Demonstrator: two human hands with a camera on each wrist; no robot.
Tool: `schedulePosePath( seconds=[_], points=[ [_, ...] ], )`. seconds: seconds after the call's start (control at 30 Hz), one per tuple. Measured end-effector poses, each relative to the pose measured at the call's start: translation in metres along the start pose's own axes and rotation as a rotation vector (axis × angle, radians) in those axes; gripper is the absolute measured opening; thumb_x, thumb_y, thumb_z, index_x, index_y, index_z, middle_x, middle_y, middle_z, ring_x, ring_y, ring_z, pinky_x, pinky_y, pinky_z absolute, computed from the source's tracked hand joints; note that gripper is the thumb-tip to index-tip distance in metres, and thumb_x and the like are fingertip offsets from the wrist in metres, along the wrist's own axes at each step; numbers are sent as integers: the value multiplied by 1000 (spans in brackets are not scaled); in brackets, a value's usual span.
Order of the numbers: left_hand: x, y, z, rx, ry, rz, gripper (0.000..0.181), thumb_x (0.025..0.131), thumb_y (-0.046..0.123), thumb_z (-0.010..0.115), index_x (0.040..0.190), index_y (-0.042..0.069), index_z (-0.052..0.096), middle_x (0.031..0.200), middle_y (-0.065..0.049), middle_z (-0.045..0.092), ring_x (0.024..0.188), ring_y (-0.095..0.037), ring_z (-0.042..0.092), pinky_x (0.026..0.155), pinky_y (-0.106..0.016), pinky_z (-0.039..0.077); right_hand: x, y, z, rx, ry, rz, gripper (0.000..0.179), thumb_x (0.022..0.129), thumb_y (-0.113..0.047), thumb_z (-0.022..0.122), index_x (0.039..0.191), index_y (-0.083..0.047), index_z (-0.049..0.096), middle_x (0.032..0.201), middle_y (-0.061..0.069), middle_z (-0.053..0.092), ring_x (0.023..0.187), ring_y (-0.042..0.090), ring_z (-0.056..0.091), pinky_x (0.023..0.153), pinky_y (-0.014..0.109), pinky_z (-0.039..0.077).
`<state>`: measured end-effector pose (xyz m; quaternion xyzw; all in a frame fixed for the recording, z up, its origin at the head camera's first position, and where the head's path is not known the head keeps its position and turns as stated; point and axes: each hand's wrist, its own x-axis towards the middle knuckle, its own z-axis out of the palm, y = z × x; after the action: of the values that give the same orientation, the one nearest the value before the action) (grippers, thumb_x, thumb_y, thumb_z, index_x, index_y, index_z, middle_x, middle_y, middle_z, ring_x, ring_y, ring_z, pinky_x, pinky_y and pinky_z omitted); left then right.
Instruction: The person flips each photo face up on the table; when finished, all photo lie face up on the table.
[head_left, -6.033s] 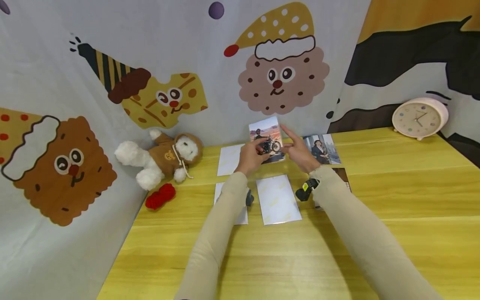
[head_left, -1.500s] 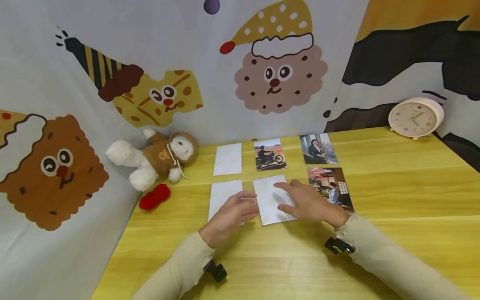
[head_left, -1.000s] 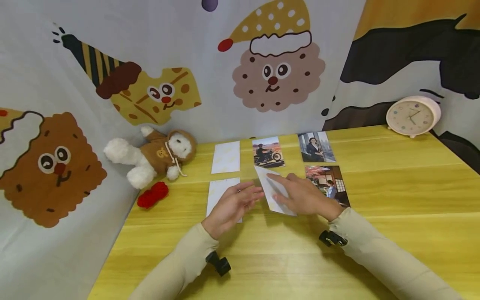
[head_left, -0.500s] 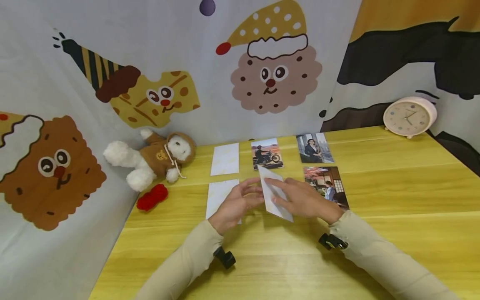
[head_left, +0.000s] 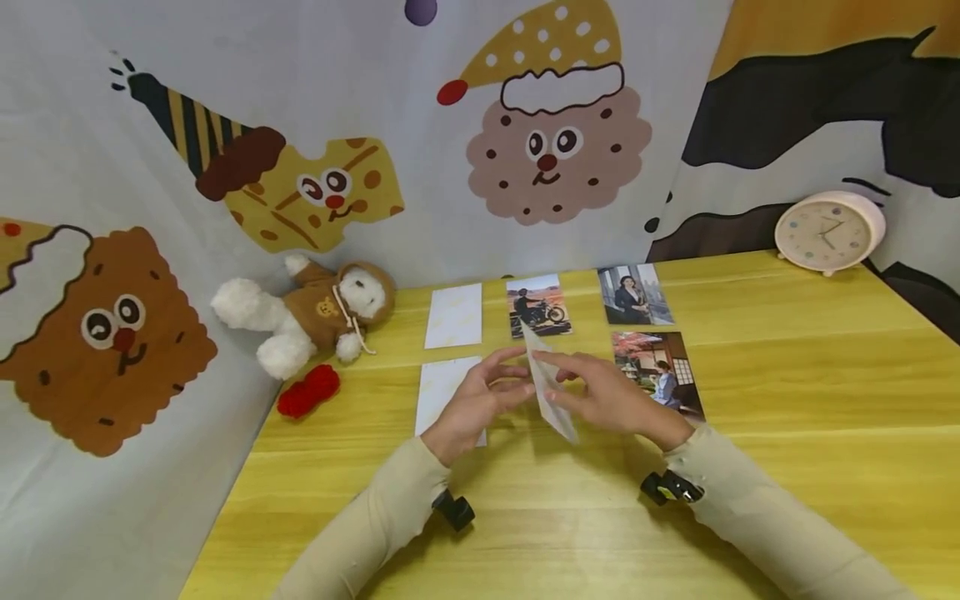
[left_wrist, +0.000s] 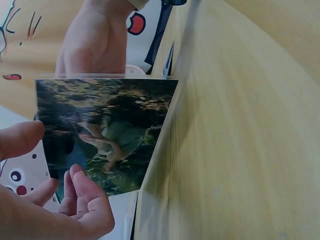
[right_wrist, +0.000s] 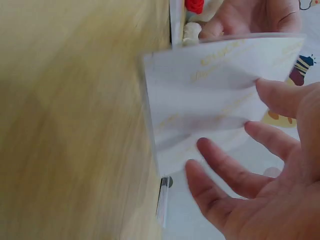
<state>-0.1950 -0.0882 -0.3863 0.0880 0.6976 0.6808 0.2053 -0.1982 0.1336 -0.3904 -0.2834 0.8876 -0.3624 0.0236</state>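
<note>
A photo [head_left: 550,402] stands nearly on edge between the two hands, tilted close over the table. Its white back [right_wrist: 210,85] faces the right hand [head_left: 611,398], and its dark picture side [left_wrist: 115,130] faces the left hand [head_left: 483,408]. In the right wrist view, spread, fairly straight fingertips [right_wrist: 257,132] press the white back. The left hand's fingertips [left_wrist: 77,175] lie against the picture side, one at the upper edge. The picture shows a figure in green amid foliage and water. I see no finger wrapped around the card.
Two white-backed cards, one at the back [head_left: 454,317] and one in front [head_left: 438,387], lie left. Face-up are a motorcycle photo [head_left: 538,305], a suited-person photo [head_left: 635,295] and a garden photo [head_left: 658,375]. A plush toy [head_left: 315,308], red yarn [head_left: 308,392] and clock [head_left: 828,233] stand around.
Earlier the motorcycle photo was in the hands; it now lies on the table. The middle white-backed card has since been raised from lying flat to nearly upright, its picture side turned toward the left hand.
</note>
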Motion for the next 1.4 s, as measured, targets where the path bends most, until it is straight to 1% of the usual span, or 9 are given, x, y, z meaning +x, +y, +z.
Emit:
schedulePosePath(
  seconds=[0.1, 0.2, 0.43, 0.67, 0.8, 0.93, 1.1, 1.27, 1.4],
  points=[
    [0, 0, 0, 12, -1, 10, 61, 96, 14, 67, 150, 29, 44, 142, -15, 49, 127, -29, 56, 109, -51, 47, 2, -3, 1, 67, 34, 11, 58, 95, -19, 69, 149, -13, 49, 109, 13, 70, 97, 24, 66, 66, 26, 56],
    [0, 1, -1, 71, 13, 40, 59, 96, 17, 68, 150, 29, 45, 139, -14, 51, 126, -30, 56, 105, -48, 50, 4, -6, 2, 121, 46, 31, 55, 96, -19, 69, 147, -10, 51, 104, 9, 70, 95, 20, 65, 72, 28, 57],
    [-3, 5, 1, 214, 54, 54, 59, 94, 18, 72, 147, 26, 49, 132, -12, 56, 119, -28, 58, 95, -42, 56, 4, -5, 7, 251, 39, 88, 48, 101, -19, 62, 146, -7, 52, 111, 13, 73, 103, 25, 69, 83, 36, 58],
    [0, 0, 2, 259, 55, 45, 56, 94, 21, 72, 145, 30, 51, 130, -10, 57, 119, -27, 59, 94, -40, 56, 3, -3, 6, 407, -12, 142, 50, 102, -15, 59, 148, -3, 46, 118, 22, 72, 95, 35, 71, 69, 39, 58],
    [1, -1, 2, 273, 43, 25, 52, 93, 21, 72, 142, 29, 55, 132, -9, 57, 121, -27, 58, 96, -41, 55, 3, -4, 4, 435, -16, 164, 50, 103, -14, 56, 150, -3, 42, 110, 21, 75, 90, 35, 71, 69, 38, 58],
    [1, -2, 2, 305, 25, 6, 51, 93, 21, 73, 141, 28, 56, 135, -7, 57, 125, -27, 56, 97, -41, 55, 3, -5, 5, 451, 0, 176, 59, 103, -14, 56, 155, -4, 31, 104, 21, 75, 84, 35, 70, 67, 38, 58],
    [3, -6, -1, 341, -28, -4, 47, 97, 20, 67, 142, 25, 55, 140, -4, 57, 128, -25, 55, 101, -44, 52, 4, -4, 7, 394, 10, 184, 78, 98, -15, 63, 161, -11, 17, 101, 20, 74, 78, 22, 68, 66, 36, 55],
    [5, -8, -7, 335, -95, -8, 42, 103, 22, 56, 145, 21, 52, 141, -3, 57, 129, -23, 55, 105, -45, 50, 5, 7, 3, 301, -44, 196, 72, 95, -8, 64, 157, -5, 27, 77, 10, 64, 59, 14, 50, 55, 29, 43],
    [3, -8, -17, 312, -130, -20, 43, 104, 22, 54, 147, 15, 50, 143, -9, 56, 130, -26, 56, 105, -46, 50, 5, 17, -2, 235, -84, 234, 70, 93, -5, 65, 154, -2, 32, 71, 4, 59, 54, 12, 42, 54, 27, 39]
  ],
)
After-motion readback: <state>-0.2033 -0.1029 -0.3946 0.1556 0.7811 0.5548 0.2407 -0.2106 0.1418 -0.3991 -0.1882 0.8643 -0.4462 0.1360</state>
